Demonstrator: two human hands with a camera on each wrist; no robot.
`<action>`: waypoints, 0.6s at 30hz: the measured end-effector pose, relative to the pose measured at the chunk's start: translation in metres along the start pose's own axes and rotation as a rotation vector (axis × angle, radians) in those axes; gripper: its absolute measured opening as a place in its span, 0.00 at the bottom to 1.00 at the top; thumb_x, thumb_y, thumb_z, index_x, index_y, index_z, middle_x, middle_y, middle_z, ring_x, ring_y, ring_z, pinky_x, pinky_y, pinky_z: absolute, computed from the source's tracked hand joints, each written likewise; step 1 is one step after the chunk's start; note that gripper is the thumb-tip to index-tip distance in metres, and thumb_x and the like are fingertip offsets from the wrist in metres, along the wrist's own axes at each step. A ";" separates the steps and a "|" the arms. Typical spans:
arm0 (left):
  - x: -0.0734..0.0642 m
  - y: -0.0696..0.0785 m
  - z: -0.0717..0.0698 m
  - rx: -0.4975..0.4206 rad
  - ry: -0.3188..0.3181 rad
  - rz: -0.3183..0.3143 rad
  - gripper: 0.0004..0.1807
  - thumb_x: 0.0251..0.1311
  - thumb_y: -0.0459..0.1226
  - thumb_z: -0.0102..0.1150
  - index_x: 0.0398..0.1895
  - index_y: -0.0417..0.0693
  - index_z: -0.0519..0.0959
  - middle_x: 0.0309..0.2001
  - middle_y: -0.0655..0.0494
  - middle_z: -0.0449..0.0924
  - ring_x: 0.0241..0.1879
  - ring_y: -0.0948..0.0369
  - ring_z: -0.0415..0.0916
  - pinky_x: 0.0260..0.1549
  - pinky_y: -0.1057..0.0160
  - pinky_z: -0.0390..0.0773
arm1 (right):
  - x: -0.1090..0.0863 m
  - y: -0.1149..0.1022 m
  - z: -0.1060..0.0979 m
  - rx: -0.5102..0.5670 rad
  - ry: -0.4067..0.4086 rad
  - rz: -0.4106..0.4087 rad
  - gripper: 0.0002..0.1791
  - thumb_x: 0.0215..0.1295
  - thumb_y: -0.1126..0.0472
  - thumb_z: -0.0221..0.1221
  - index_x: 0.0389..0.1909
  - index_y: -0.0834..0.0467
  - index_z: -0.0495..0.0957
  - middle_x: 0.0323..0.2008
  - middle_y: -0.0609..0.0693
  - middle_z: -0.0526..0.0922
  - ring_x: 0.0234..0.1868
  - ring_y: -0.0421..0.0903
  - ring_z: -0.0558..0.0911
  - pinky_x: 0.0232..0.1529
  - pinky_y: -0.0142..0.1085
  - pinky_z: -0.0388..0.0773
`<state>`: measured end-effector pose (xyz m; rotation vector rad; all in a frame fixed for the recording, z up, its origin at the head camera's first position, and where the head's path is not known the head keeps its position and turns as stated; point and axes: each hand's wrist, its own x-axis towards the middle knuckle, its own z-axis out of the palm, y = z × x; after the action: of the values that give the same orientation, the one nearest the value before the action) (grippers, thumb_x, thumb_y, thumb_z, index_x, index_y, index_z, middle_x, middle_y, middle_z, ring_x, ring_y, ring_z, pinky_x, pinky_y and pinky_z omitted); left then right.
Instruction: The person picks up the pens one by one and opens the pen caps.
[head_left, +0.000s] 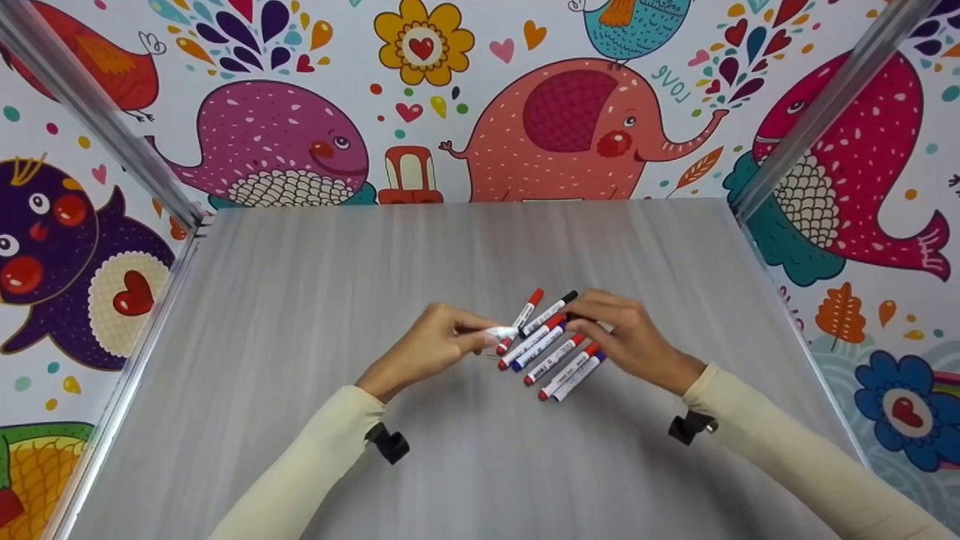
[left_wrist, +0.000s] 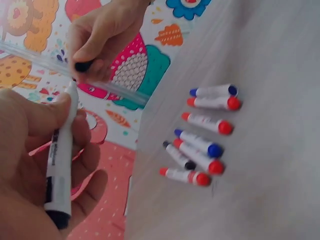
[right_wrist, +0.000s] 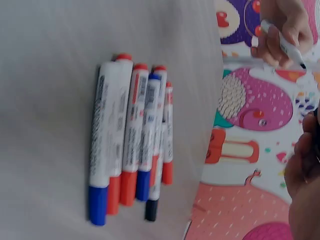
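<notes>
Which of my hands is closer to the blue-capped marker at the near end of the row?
Right. In the head view, your right hand hovers by the capped end of that marker; your left hand is farther off, left of the row.

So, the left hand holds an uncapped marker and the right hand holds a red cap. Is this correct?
Not quite: the cap is black, not red, as the left wrist view shows. The right hand does hold it, and the left hand holds an uncapped marker.
</notes>
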<state>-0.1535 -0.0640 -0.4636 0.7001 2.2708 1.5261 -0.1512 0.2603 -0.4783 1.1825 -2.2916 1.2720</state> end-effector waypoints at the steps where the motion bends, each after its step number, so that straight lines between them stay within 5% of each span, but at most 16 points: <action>1: -0.001 -0.001 -0.004 0.013 0.027 -0.001 0.11 0.76 0.37 0.69 0.56 0.50 0.93 0.43 0.60 0.92 0.36 0.61 0.80 0.37 0.62 0.79 | -0.001 0.002 -0.003 -0.012 0.010 0.036 0.20 0.64 0.77 0.72 0.55 0.60 0.91 0.44 0.49 0.91 0.43 0.46 0.82 0.48 0.26 0.78; 7: -0.004 -0.004 -0.012 0.120 0.136 0.038 0.12 0.71 0.35 0.74 0.54 0.49 0.93 0.42 0.61 0.90 0.38 0.62 0.80 0.35 0.64 0.79 | -0.008 0.005 -0.012 -0.052 0.042 0.205 0.23 0.62 0.71 0.77 0.57 0.51 0.93 0.45 0.40 0.92 0.44 0.44 0.78 0.46 0.28 0.76; 18: -0.007 -0.014 -0.014 0.242 0.256 0.124 0.07 0.66 0.31 0.77 0.46 0.44 0.92 0.42 0.56 0.89 0.41 0.61 0.82 0.43 0.60 0.83 | -0.012 0.007 -0.012 -0.076 0.075 0.251 0.16 0.63 0.72 0.77 0.49 0.55 0.88 0.42 0.43 0.88 0.37 0.42 0.79 0.42 0.27 0.77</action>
<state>-0.1577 -0.0827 -0.4710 0.7598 2.6814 1.4835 -0.1513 0.2782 -0.4822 0.8280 -2.4671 1.2743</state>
